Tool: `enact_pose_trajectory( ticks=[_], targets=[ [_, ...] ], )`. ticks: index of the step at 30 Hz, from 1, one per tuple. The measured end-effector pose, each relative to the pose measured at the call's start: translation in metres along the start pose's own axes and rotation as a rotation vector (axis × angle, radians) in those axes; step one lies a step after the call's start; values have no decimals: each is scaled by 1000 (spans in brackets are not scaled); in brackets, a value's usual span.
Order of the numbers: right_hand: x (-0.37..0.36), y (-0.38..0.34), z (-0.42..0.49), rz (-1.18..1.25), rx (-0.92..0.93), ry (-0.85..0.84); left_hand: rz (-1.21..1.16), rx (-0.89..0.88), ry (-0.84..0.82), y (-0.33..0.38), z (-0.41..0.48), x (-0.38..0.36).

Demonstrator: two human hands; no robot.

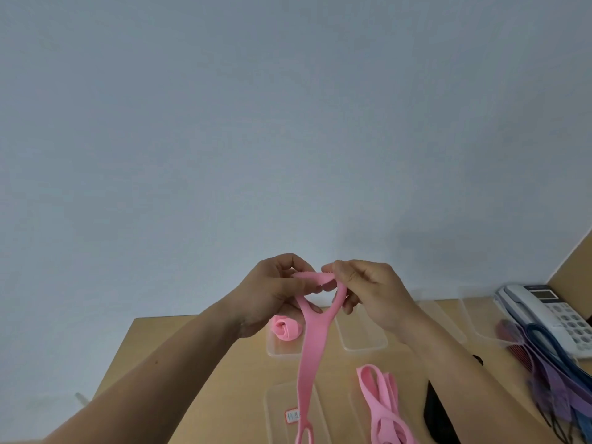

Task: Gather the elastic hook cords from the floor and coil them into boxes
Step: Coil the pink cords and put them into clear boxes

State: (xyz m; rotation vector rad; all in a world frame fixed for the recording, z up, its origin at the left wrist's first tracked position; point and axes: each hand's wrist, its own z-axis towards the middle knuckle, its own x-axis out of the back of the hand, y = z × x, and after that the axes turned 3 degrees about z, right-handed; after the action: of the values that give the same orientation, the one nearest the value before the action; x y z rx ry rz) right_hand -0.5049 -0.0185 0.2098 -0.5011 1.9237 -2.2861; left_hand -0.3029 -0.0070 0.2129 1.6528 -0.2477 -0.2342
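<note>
A pink elastic cord (306, 363) hangs from both hands in front of the wall, above a wooden table (198, 363). My left hand (275, 293) pinches its top end from the left. My right hand (368, 293) pinches the same end from the right, where the band splits into a loop. The cord's lower end reaches the bottom edge of the view. A coiled pink cord (285, 328) sits in a clear plastic box (282, 352). Two or more loose pink cords (381, 402) lie on the table.
Several clear boxes stand on the table: one beside the coil (362, 341), another near the front (282, 411) with a label, others at right. Purple and blue cords (551, 376) lie heaped by a white telephone (551, 312). A black object (435, 415) lies near my right forearm.
</note>
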Motion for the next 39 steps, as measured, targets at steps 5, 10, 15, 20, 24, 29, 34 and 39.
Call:
enact_pose_trajectory(
  ticks=[5,10,15,20,24,29,34,39],
  targets=[
    [5,0,-2,-62,-50,-84,101,-52,53,-5,0,-1],
    [2,6,0,-135,120,52,63,36,60,-3,1,-6],
    [-1,13,-1,-216,243,140,32,166,-68,0,-1,-4],
    [-6,17,0,-432,435,204,-50,131,-2,-1,0,-2],
    [-4,17,0,-549,540,222,-99,132,-15,0,-1,-8],
    [-4,22,-2,-619,607,227,-105,142,53,-3,2,-10],
    [-4,22,-4,-391,450,194,-75,36,83,-5,4,-7],
    [-2,19,-2,-74,92,110,109,-138,136,-9,6,-6]
  ],
)
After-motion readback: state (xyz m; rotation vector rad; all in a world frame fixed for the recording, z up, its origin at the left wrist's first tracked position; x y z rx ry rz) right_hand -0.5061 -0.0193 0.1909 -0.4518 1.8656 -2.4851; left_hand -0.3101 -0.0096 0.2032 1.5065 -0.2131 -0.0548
